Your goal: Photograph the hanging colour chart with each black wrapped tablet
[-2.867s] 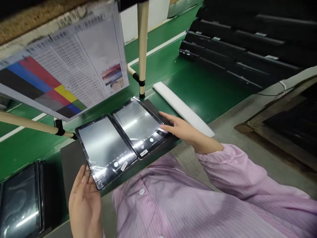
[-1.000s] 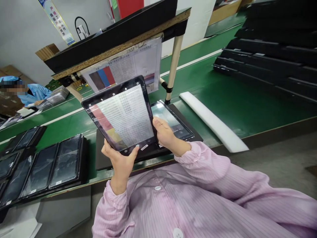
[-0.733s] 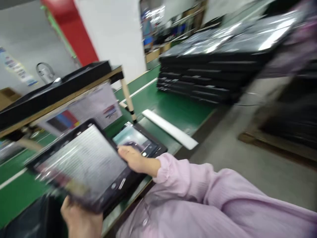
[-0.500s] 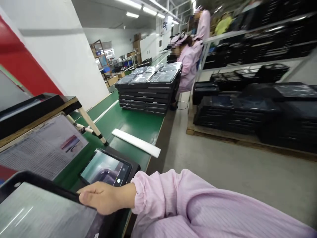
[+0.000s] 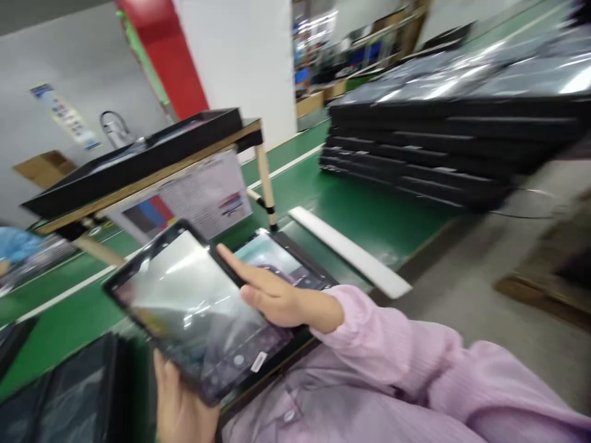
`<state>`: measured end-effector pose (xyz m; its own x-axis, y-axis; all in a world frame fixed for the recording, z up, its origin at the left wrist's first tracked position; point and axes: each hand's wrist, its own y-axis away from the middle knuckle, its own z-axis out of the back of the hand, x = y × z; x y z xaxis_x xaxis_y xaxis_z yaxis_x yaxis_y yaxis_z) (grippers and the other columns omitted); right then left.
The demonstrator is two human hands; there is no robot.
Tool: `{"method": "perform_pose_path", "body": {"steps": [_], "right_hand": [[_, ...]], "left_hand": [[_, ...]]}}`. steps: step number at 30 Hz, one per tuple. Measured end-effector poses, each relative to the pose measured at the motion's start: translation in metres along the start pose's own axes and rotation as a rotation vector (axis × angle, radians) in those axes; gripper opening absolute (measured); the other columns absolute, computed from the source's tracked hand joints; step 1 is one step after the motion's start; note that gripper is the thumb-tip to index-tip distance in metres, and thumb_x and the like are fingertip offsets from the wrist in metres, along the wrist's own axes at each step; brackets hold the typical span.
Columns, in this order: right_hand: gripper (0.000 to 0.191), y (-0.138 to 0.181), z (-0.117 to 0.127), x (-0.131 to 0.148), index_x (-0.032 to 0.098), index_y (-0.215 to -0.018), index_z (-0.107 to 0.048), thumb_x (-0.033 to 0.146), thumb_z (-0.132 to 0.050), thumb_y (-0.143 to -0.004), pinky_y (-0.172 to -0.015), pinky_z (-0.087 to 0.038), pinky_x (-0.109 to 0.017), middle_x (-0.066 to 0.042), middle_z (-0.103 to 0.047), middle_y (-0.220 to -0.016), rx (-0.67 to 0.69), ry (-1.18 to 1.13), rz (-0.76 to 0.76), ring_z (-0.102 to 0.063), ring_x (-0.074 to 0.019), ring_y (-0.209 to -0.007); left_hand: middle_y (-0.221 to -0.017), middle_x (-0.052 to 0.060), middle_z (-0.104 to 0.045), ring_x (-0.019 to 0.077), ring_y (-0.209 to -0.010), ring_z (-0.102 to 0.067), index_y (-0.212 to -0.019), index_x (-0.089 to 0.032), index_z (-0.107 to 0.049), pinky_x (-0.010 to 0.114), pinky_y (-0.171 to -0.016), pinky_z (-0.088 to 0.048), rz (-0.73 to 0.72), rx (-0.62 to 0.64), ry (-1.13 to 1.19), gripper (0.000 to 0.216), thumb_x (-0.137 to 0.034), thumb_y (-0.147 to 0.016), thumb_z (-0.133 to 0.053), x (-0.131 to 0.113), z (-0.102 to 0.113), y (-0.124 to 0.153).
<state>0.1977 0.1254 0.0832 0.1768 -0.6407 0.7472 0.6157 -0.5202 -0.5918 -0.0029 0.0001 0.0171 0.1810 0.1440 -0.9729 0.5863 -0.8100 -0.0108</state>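
A black-framed, tablet-like panel is held tilted in front of me. Glossy and reflective, it has a small white label near its lower right corner. My right hand is closed on the panel's upper right edge, fingers along the frame. At the lower left edge, my left hand grips the same panel; part of that hand is behind it. Just past my right wrist, a tablet with a lit, camera-like screen lies on a dark support, partly covered by my hand and the panel.
A white strip lies on the green bench. Stacked black trays stand at the back right. A small raised shelf holds a black tray. More black trays sit at the lower left. Blue material shows at the far left.
The view has swung left. The panel has come further into view and tilted, and my left hand now shows on its lower edge. My right hand still holds it.
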Motion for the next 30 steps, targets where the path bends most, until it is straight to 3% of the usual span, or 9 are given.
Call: {"method": "perform_pose_path", "body": {"steps": [3, 6, 11, 15, 18, 20, 24, 27, 30], "right_hand": [[0.069, -0.017, 0.003, -0.008, 0.018, -0.162, -0.005, 0.048, -0.031, -0.106, -0.127, -0.015, -0.030, -0.004, -0.010, -0.163, -0.014, 0.076, 0.012, -0.016, -0.0139, -0.152], [0.068, -0.025, 0.004, -0.011, 0.020, -0.162, -0.004, 0.050, -0.028, -0.105, -0.127, -0.018, -0.032, -0.002, -0.010, -0.163, -0.013, 0.126, 0.010, -0.018, -0.0153, -0.152], [0.072, -0.024, 0.002, -0.022, 0.020, -0.162, -0.005, 0.054, -0.031, -0.104, -0.126, -0.021, -0.034, -0.003, -0.013, -0.163, -0.042, 0.163, -0.024, -0.020, -0.0172, -0.151], [0.076, -0.020, 0.000, -0.038, 0.019, -0.162, -0.001, 0.059, -0.027, -0.103, -0.126, -0.022, -0.039, -0.004, -0.009, -0.163, 0.041, 0.164, -0.103, -0.020, -0.0203, -0.152], [0.084, -0.013, 0.015, -0.047, 0.021, -0.161, 0.008, 0.067, -0.027, -0.100, -0.119, -0.034, -0.045, -0.009, -0.015, -0.163, 0.057, 0.155, -0.183, -0.037, -0.0239, -0.144], [0.090, -0.004, 0.034, -0.052, 0.020, -0.162, 0.001, 0.073, -0.031, -0.096, -0.115, -0.038, -0.049, -0.011, -0.024, -0.160, -0.037, 0.188, -0.304, -0.046, -0.0261, -0.138], [0.082, 0.030, 0.081, -0.058, 0.012, -0.149, -0.048, 0.072, -0.042, -0.093, -0.124, -0.022, -0.050, -0.014, -0.042, -0.150, -0.221, 0.355, -0.653, -0.040, -0.0309, -0.142], [0.068, 0.059, 0.102, -0.061, 0.010, -0.146, -0.051, 0.058, -0.042, -0.098, -0.123, -0.026, -0.046, -0.017, -0.047, -0.147, -0.269, 0.314, -0.898, -0.048, -0.0297, -0.134], [0.063, 0.081, 0.105, -0.062, 0.011, -0.151, -0.043, 0.049, -0.037, -0.102, -0.116, -0.037, -0.040, -0.020, -0.044, -0.147, -0.359, 0.078, -1.067, -0.055, -0.0253, -0.125]], "left_hand": [[-0.127, -0.005, -0.070, 0.0232, -0.119, -0.063, -0.129, -0.052, -0.059, 0.038, -0.090, -0.058, 0.065, -0.079, 0.240, 0.043, -0.050, -0.087, -0.063, 0.003, 0.006, 0.000], [-0.123, -0.001, -0.072, 0.0214, -0.113, -0.067, -0.129, -0.047, -0.062, 0.035, -0.090, -0.058, 0.116, -0.088, 0.344, 0.047, -0.045, -0.083, -0.070, 0.007, 0.003, -0.002], [-0.126, 0.001, -0.071, 0.0212, -0.111, -0.068, -0.122, -0.042, -0.068, 0.035, -0.089, -0.058, 0.168, -0.090, 0.370, 0.045, -0.043, -0.078, -0.077, 0.008, 0.002, 0.003], [-0.124, 0.001, -0.072, 0.0210, -0.108, -0.070, -0.122, -0.041, -0.068, 0.033, -0.085, -0.060, 0.212, -0.177, 0.361, 0.045, -0.037, -0.078, -0.076, 0.000, 0.004, 0.005], [-0.125, 0.003, -0.072, 0.0217, -0.105, -0.071, -0.125, -0.036, -0.067, 0.032, -0.082, -0.061, 0.282, -0.227, 0.306, 0.043, -0.031, -0.083, -0.069, -0.010, 0.010, -0.001], [-0.123, 0.004, -0.072, 0.0203, -0.102, -0.072, -0.124, -0.033, -0.068, 0.029, -0.080, -0.061, 0.312, -0.263, 0.227, 0.041, -0.026, -0.085, -0.066, -0.016, 0.018, -0.010], [-0.115, 0.006, -0.075, 0.0203, -0.094, -0.074, -0.124, -0.026, -0.068, 0.033, -0.084, -0.061, 0.357, -0.288, 0.104, 0.043, -0.018, -0.083, -0.064, -0.012, 0.041, -0.039], [-0.115, 0.012, -0.074, 0.0257, -0.099, -0.073, -0.123, -0.018, -0.068, 0.044, -0.094, -0.057, 0.349, -0.281, -0.052, 0.041, -0.020, -0.082, -0.063, -0.003, 0.059, -0.057], [-0.135, 0.017, -0.063, 0.0297, -0.131, -0.056, -0.128, -0.015, -0.064, 0.049, -0.114, -0.039, 0.121, -0.328, -0.360, 0.045, -0.032, -0.087, -0.060, -0.002, 0.056, -0.056]]}}
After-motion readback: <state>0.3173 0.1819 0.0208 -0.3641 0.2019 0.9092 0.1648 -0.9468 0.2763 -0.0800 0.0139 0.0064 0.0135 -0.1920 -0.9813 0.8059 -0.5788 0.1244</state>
